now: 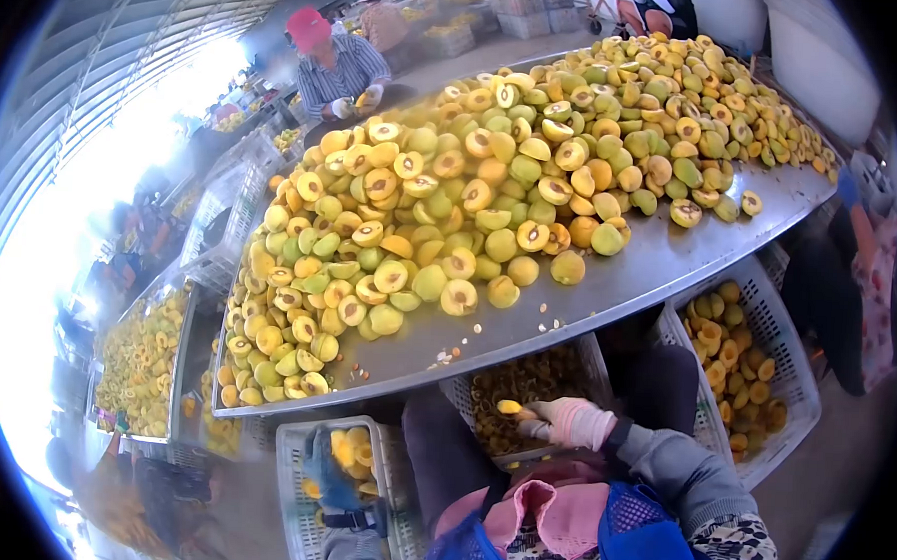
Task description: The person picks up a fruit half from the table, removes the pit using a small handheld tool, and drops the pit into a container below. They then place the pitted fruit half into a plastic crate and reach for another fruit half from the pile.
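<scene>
My left hand [332, 477], in a blue glove, reaches over a white crate [285, 528] holding yellow fruit halves [359, 450]. Its fingers look stretched out and slightly blurred, with a fruit half beside them. My right hand [574, 424], in a pale glove with a pinkish cuff, is closed above a crate of brownish scraps [529, 379] between my knees. A small yellow piece [509, 407] shows at its fingertips; what the fingers grip is partly hidden. Ahead, a large heap of halved yellow-green peaches [422, 209], many with brown pits, covers much of the metal table.
The metal table [608, 283] has a raised front edge above my lap, with loose pits [447, 356] near it. At right stands a crate of hollowed halves [735, 368]. Another person [338, 70] works across the table; someone else [859, 268] is at far right.
</scene>
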`<state>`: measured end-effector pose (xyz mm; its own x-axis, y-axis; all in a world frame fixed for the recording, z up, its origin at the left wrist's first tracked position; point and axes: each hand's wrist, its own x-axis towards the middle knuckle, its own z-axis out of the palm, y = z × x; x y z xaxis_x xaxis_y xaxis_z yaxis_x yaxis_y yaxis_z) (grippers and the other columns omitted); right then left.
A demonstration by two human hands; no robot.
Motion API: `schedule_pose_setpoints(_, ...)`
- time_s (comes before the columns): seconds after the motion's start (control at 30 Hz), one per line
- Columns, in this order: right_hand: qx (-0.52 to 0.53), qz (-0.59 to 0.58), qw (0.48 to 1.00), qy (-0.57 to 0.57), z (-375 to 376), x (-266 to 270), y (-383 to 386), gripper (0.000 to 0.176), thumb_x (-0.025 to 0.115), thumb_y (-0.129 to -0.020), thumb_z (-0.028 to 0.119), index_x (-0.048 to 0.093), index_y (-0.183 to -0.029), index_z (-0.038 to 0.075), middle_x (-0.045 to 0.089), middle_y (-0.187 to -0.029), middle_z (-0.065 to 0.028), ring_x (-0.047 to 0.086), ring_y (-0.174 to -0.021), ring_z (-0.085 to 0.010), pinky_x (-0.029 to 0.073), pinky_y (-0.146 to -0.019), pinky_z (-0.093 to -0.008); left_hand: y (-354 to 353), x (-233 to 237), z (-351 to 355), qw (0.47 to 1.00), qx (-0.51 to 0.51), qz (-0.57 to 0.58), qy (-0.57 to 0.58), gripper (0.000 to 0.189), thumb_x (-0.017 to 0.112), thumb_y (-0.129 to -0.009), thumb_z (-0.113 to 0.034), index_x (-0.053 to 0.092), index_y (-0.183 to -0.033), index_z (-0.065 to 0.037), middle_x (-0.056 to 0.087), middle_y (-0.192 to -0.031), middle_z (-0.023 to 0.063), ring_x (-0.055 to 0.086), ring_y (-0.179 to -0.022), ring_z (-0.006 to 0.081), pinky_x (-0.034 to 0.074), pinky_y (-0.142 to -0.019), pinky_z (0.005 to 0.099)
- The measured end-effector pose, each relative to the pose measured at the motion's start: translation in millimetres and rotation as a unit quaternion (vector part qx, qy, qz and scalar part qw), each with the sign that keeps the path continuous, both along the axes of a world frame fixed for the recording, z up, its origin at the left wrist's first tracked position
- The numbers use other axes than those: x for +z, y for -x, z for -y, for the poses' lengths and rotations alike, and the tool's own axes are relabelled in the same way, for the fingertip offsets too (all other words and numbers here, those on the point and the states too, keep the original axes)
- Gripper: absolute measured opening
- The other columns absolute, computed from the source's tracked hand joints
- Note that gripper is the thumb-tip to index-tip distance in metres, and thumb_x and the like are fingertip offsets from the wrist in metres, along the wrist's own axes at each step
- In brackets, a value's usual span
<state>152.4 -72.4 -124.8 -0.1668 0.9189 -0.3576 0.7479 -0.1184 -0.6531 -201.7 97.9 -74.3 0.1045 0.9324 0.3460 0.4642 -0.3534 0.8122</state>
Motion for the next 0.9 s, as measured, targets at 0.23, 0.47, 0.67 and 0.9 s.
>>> schedule_pose_setpoints(0.23,-0.182,0.064,0.981,0.024,-3.4,-30.6,-12.4,0.053,0.050,-0.094,0.051,0.056,-0.121,0.005,0.069,-0.089,-0.0222,0.067,-0.085,-0.0418,0.052,-0.076,-0.0485,-101.3,-21.0,-90.7,0.987,-0.020,-0.151,0.046,0.054,0.081,-0.079,-0.025,0.056,-0.118,0.003,0.063,-0.110,0.0140,0.062,-0.102,0.0251,0.051,-0.086,0.0366)
schedule_pose_setpoints(0.47,-0.168,0.019,0.982,0.079,-6.8,-16.6,-14.9,0.052,0.045,-0.095,0.053,0.051,-0.126,0.011,0.070,-0.095,-0.0195,0.068,-0.085,-0.0389,0.052,-0.078,-0.0468,-286.7,-5.5,-98.2,0.958,-0.052,-0.228,0.164,0.057,0.081,-0.070,-0.032,0.062,-0.110,0.003,0.070,-0.091,0.0167,0.069,-0.073,0.0242,0.054,-0.062,0.0366)
schedule_pose_setpoints(0.67,-0.178,0.011,0.984,0.025,-2.1,-0.5,-20.0,0.061,0.051,-0.094,0.052,0.050,-0.136,0.008,0.069,-0.089,-0.0226,0.066,-0.085,-0.0412,0.052,-0.076,-0.0454,-284.1,-12.8,-115.3,0.896,-0.209,-0.302,0.251,0.059,0.077,-0.070,-0.023,0.057,-0.119,0.003,0.069,-0.094,0.0182,0.070,-0.078,0.0223,0.054,-0.064,0.0334)
schedule_pose_setpoints(0.9,-0.287,-0.151,0.927,-0.188,13.8,68.6,-25.3,0.055,0.057,-0.094,0.041,0.049,-0.138,0.008,0.069,-0.103,-0.0198,0.066,-0.093,-0.0396,0.051,-0.080,-0.0431,-264.9,19.1,-32.4,0.832,-0.244,0.269,0.418,0.039,0.066,-0.084,-0.015,0.053,-0.118,0.000,0.065,-0.098,0.0144,0.068,-0.085,0.0265,0.058,-0.071,0.0358)
